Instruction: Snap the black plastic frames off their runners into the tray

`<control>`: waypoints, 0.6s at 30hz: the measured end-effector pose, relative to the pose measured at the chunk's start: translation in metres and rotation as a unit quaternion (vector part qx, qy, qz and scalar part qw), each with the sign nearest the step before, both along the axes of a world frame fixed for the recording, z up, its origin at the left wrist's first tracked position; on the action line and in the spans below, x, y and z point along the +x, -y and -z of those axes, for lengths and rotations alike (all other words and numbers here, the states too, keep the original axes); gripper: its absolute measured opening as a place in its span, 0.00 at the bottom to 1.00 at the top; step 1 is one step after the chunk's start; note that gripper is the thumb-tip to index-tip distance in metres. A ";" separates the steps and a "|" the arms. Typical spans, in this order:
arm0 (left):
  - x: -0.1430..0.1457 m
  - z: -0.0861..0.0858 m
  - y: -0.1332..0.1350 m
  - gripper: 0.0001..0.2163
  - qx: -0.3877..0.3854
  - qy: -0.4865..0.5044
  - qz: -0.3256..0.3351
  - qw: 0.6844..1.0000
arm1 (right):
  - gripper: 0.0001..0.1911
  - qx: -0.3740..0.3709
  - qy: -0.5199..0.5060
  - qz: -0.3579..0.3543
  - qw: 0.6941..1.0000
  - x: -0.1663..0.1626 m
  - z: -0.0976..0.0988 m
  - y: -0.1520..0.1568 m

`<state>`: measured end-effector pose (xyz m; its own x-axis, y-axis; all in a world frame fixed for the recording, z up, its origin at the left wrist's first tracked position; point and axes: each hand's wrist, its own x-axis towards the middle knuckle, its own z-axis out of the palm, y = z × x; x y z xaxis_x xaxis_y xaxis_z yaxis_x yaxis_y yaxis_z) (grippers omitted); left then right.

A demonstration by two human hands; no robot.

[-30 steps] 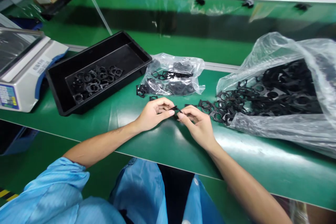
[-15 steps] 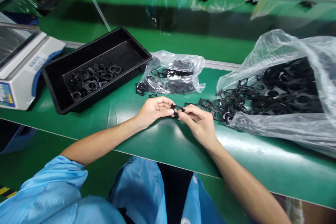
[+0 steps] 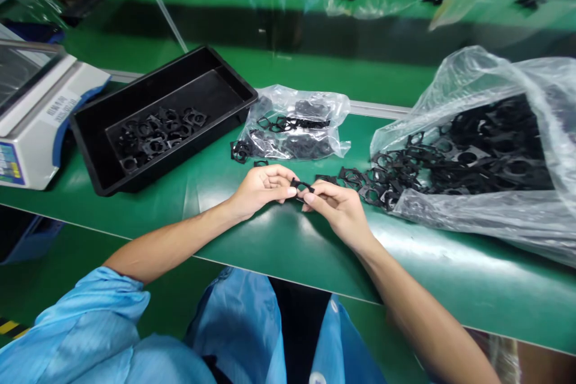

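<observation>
Both my hands meet above the green bench mat (image 3: 288, 246). My left hand (image 3: 261, 191) and my right hand (image 3: 335, 207) pinch a small black plastic frame (image 3: 300, 185) between their fingertips, and the fingers hide part of it. A loose black piece (image 3: 260, 163) lies just beyond my left hand. A spill of similar black frames (image 3: 355, 180) stretches from near my right hand to a large clear plastic bag (image 3: 472, 87) full of them.
A black tray (image 3: 153, 96) holds a layer of black frames (image 3: 155, 135) at the left. A small clear bag of frames (image 3: 292, 123) lies beside it. A white digital scale (image 3: 40, 111) stands at the far left. A metal rail (image 3: 378, 109) crosses behind the mat.
The black frame has turned between my fingertips and now shows more of its flat face. My hands are slightly closer together, and the whole view has shifted a little.
</observation>
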<state>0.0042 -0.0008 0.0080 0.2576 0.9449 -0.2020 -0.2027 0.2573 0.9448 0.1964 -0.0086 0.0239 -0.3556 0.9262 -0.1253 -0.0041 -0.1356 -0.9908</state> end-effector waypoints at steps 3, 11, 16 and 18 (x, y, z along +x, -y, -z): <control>0.000 0.001 -0.001 0.17 0.011 0.008 0.002 1.000 | 0.24 0.013 0.011 0.000 1.000 0.000 0.000 0.000; -0.001 0.003 -0.002 0.18 -0.019 0.024 -0.005 0.999 | 0.22 0.012 0.003 0.005 1.000 0.000 0.001 0.000; -0.002 0.003 -0.001 0.18 -0.023 0.025 0.005 0.999 | 0.21 0.003 -0.010 -0.020 1.000 0.003 0.002 -0.002; -0.002 0.002 -0.001 0.18 -0.024 0.024 0.009 0.999 | 0.21 0.004 -0.009 -0.035 0.999 0.004 0.001 -0.003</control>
<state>0.0024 0.0004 0.0058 0.2852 0.9293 -0.2346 -0.2427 0.3068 0.9203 0.2000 -0.0060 0.0228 -0.4212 0.9002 -0.1107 -0.0128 -0.1280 -0.9917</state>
